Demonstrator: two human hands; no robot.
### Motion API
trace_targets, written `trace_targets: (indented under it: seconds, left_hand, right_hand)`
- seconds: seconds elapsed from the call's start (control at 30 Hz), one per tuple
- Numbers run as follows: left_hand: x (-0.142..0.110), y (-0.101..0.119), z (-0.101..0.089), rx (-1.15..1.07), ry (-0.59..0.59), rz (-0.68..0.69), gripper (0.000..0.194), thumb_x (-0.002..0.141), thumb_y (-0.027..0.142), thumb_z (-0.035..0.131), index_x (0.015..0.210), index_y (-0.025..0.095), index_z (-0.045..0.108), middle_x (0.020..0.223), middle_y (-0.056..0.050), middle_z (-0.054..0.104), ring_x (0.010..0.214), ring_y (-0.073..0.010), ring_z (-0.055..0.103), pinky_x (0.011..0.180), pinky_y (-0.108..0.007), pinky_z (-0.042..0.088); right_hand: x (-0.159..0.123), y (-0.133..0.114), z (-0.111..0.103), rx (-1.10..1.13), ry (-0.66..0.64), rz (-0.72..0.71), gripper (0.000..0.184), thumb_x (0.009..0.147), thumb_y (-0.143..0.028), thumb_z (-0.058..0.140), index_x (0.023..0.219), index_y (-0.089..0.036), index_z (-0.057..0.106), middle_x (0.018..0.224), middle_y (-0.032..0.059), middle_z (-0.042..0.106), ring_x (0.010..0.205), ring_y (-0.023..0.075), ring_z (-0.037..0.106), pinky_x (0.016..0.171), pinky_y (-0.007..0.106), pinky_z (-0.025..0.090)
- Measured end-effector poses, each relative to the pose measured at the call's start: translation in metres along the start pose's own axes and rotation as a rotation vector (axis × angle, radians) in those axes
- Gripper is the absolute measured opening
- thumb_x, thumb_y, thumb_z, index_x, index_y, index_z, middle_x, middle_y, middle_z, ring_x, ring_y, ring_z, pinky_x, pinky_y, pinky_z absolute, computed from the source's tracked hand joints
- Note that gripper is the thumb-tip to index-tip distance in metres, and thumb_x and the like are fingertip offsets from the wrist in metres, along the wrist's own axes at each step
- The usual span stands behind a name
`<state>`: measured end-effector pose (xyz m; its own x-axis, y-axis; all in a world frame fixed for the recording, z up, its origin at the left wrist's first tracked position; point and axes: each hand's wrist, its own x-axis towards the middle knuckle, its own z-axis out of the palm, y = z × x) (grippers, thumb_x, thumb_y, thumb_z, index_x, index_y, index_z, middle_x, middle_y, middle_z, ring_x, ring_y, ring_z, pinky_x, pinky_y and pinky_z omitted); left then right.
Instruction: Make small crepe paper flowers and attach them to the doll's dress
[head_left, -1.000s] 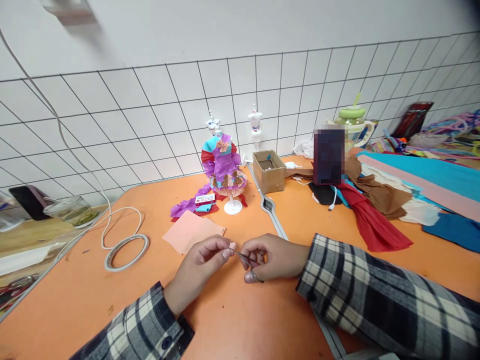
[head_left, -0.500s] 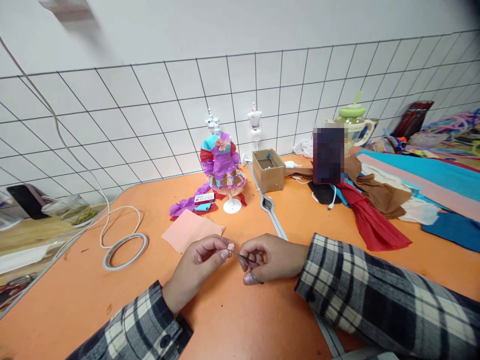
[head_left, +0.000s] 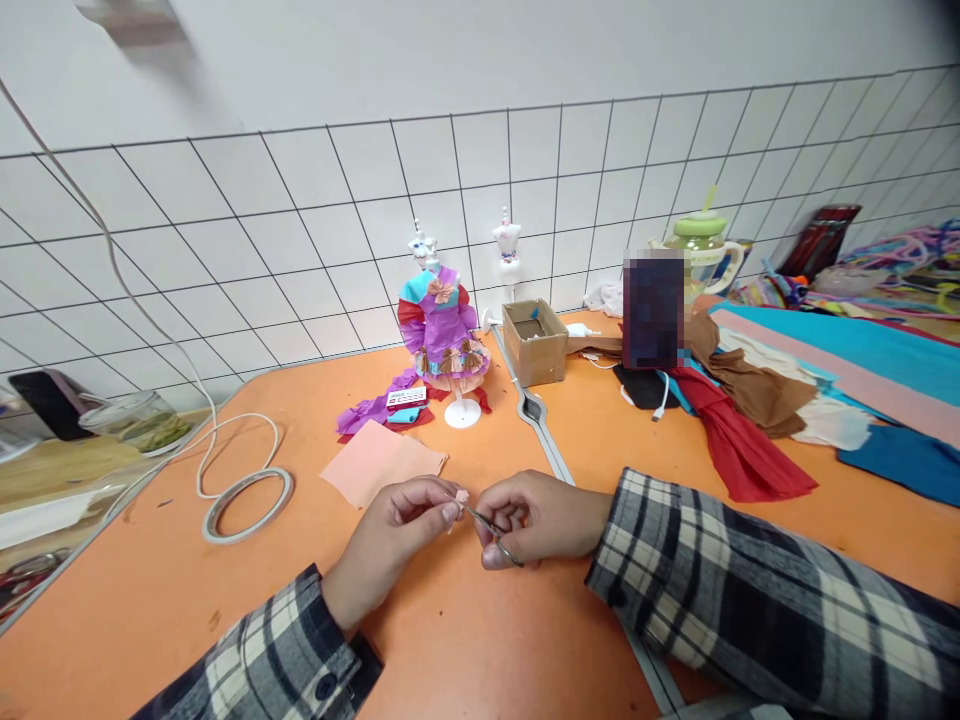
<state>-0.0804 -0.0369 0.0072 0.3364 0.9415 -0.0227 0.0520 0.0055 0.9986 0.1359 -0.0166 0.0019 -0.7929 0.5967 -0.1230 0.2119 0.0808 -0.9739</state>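
Note:
My left hand [head_left: 412,517] pinches a small folded piece of pink paper [head_left: 462,496] between thumb and fingertips. Facing it, my right hand [head_left: 529,518] is closed round a small pair of scissors [head_left: 495,532], the thumb at one handle loop. The scissor blades point left and reach the pink piece; whether they are apart or together I cannot tell. Just beyond my left hand lies a flat pink sheet [head_left: 379,462]. Behind that stands a small dress form in a purple, red and blue paper dress [head_left: 444,325], on a white base.
A tape roll [head_left: 247,506] lies at left beside a white cable. A cardboard box [head_left: 535,345] stands behind my hands, near a bare white dress form [head_left: 508,245]. Red paper [head_left: 739,440], brown paper [head_left: 772,385] and other coloured sheets cover the right side. A lidded jug [head_left: 701,250] stands behind.
Both hands stay almost in place, still holding the pink piece and the scissors. The view has shifted very slightly.

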Motion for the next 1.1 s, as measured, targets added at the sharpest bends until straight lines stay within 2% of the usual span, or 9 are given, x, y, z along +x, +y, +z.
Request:
trace_targets:
  seconds: [0.13, 0.5, 0.63, 0.7, 0.8, 0.87, 0.97, 1.03, 1.1]
  left_hand:
    - [0.001, -0.002, -0.001, -0.027, 0.013, -0.011, 0.014, 0.074, 0.031, 0.075, 0.075, 0.017, 0.072, 0.089, -0.004, 0.069, 0.085, -0.0165, 0.060, 0.078, -0.025, 0.045]
    - [0.002, -0.003, -0.001, -0.036, -0.039, -0.075, 0.015, 0.073, 0.030, 0.076, 0.071, 0.016, 0.071, 0.091, -0.005, 0.068, 0.086, -0.0175, 0.060, 0.080, -0.027, 0.044]
    - [0.004, -0.002, -0.002, 0.015, -0.008, -0.076, 0.016, 0.072, 0.031, 0.076, 0.071, 0.016, 0.070, 0.089, -0.004, 0.069, 0.087, -0.0181, 0.060, 0.080, -0.027, 0.043]
    - [0.005, 0.000, -0.003, 0.052, -0.009, -0.064, 0.017, 0.074, 0.033, 0.074, 0.075, 0.016, 0.072, 0.088, -0.005, 0.070, 0.091, -0.0203, 0.060, 0.083, -0.029, 0.043]
    - [0.005, 0.001, -0.003, 0.078, 0.000, -0.066, 0.021, 0.077, 0.036, 0.071, 0.081, 0.016, 0.074, 0.089, -0.007, 0.071, 0.094, -0.0228, 0.060, 0.089, -0.033, 0.042]
    - [0.005, 0.000, -0.002, 0.021, 0.029, -0.081, 0.023, 0.078, 0.038, 0.069, 0.085, 0.016, 0.075, 0.091, -0.008, 0.073, 0.096, -0.0236, 0.060, 0.093, -0.035, 0.041]
    - [0.005, -0.001, 0.000, -0.140, 0.062, -0.097, 0.025, 0.078, 0.039, 0.071, 0.088, 0.017, 0.075, 0.096, -0.008, 0.073, 0.099, -0.0234, 0.060, 0.097, -0.037, 0.039]
    - [0.005, -0.003, 0.001, -0.227, 0.072, -0.095, 0.023, 0.076, 0.038, 0.073, 0.087, 0.017, 0.076, 0.096, -0.007, 0.073, 0.097, -0.0219, 0.061, 0.097, -0.036, 0.039]
    - [0.005, -0.004, 0.000, -0.288, 0.067, -0.082, 0.020, 0.076, 0.035, 0.074, 0.085, 0.017, 0.076, 0.094, -0.007, 0.073, 0.097, -0.0210, 0.060, 0.097, -0.035, 0.040]
  right_hand:
    - [-0.001, 0.000, -0.001, 0.018, 0.016, 0.027, 0.034, 0.072, -0.044, 0.071, 0.087, -0.015, 0.063, 0.057, -0.0059, 0.049, 0.048, 0.0063, 0.047, 0.044, 0.018, 0.049]
    - [-0.004, -0.006, -0.006, 0.002, -0.016, 0.089, 0.033, 0.071, -0.040, 0.073, 0.091, -0.014, 0.068, 0.051, -0.0077, 0.042, 0.045, 0.0051, 0.043, 0.041, 0.016, 0.049]
    - [-0.004, -0.009, -0.008, -0.023, -0.010, 0.165, 0.029, 0.074, -0.037, 0.069, 0.093, -0.015, 0.068, 0.054, -0.0057, 0.049, 0.045, 0.0069, 0.047, 0.037, 0.016, 0.044]
    - [-0.004, -0.010, -0.011, -0.028, -0.007, 0.190, 0.035, 0.076, -0.038, 0.068, 0.103, -0.017, 0.065, 0.057, -0.0048, 0.055, 0.044, 0.0071, 0.048, 0.038, 0.016, 0.042]
    - [-0.003, -0.009, -0.020, -0.072, 0.133, 0.169, 0.048, 0.072, -0.039, 0.073, 0.112, -0.019, 0.056, 0.063, -0.0052, 0.060, 0.047, 0.0070, 0.050, 0.044, 0.016, 0.040]
    - [-0.003, -0.005, -0.029, -0.225, 0.301, 0.150, 0.041, 0.069, -0.038, 0.076, 0.099, -0.017, 0.058, 0.068, -0.0035, 0.061, 0.056, 0.0085, 0.053, 0.051, 0.018, 0.040]
    - [-0.003, 0.001, -0.044, -0.638, 0.522, 0.115, 0.027, 0.066, -0.036, 0.077, 0.075, -0.017, 0.061, 0.081, 0.0022, 0.061, 0.071, 0.0128, 0.056, 0.059, 0.022, 0.037]
    - [-0.003, 0.006, -0.051, -0.784, 0.580, 0.156, 0.024, 0.066, -0.034, 0.076, 0.077, -0.018, 0.063, 0.082, 0.0020, 0.061, 0.073, 0.0143, 0.055, 0.059, 0.023, 0.033]
    - [-0.003, 0.010, -0.057, -0.759, 0.572, 0.256, 0.028, 0.066, -0.035, 0.076, 0.086, -0.020, 0.062, 0.075, -0.0004, 0.060, 0.069, 0.0142, 0.054, 0.056, 0.023, 0.031]
